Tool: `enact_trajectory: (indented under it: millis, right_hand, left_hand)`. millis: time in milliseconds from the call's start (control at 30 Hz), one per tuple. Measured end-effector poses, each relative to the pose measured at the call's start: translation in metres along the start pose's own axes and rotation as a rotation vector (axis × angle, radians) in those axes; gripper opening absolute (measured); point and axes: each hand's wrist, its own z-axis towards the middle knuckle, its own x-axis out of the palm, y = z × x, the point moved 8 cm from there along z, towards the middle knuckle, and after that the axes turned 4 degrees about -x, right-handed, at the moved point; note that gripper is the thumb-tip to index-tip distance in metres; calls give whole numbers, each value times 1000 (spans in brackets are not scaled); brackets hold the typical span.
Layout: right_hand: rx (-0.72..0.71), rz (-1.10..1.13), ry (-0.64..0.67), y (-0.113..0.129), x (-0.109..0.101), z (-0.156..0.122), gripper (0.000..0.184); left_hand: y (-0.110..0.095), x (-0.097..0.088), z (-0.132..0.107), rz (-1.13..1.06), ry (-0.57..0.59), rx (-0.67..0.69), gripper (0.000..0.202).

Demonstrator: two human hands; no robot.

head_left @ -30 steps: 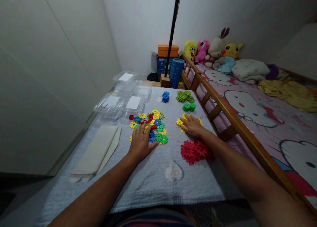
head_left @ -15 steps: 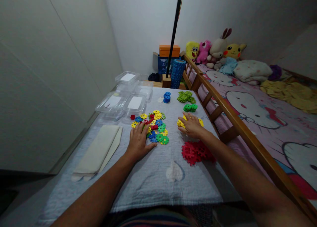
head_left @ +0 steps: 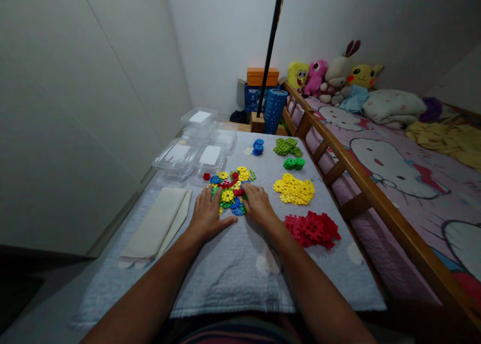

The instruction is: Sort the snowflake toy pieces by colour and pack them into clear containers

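A mixed pile of plastic snowflake-shaped building discs [head_left: 227,197] in yellow, blue, green and red lies in the middle of the cloth. My left hand [head_left: 206,213] rests at the pile's left edge, fingers spread and thumb stretched to the right. At the right edge, my right hand [head_left: 258,205] reaches over the discs with its fingers forward and slightly bent. It covers some of them, and no held piece shows. Right of that hand are yellow discs [head_left: 294,189] in a flat heap and red square-toothed pieces [head_left: 312,229] in another.
Farther back sit green discs [head_left: 293,163], light-green pieces [head_left: 287,146] and a small blue stack [head_left: 258,147]. Clear plastic boxes [head_left: 176,156] stand at back left, with a folded beige cloth [head_left: 156,224] before them. A wooden bed rail [head_left: 347,168] runs along the right.
My right hand has moved left from the yellow heap to the mixed pile, uncovering the yellow discs. My left hand stays by the pile. The view has shifted slightly.
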Motion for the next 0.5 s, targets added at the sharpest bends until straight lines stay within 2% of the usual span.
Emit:
enact_trajectory:
  millis: [100, 233, 500]
  right_hand:
    - [-8, 22, -8, 1, 7, 5, 41]
    - [1, 10, -41, 0, 4, 7, 34]
    - [-25, -5, -55, 6, 3, 11, 32]
  left_hand:
    - [-4, 1, 1, -34, -15, 69, 103]
    - [-11, 0, 2, -77, -3, 142, 97]
    - [-17, 1, 4, -91, 42, 161, 88]
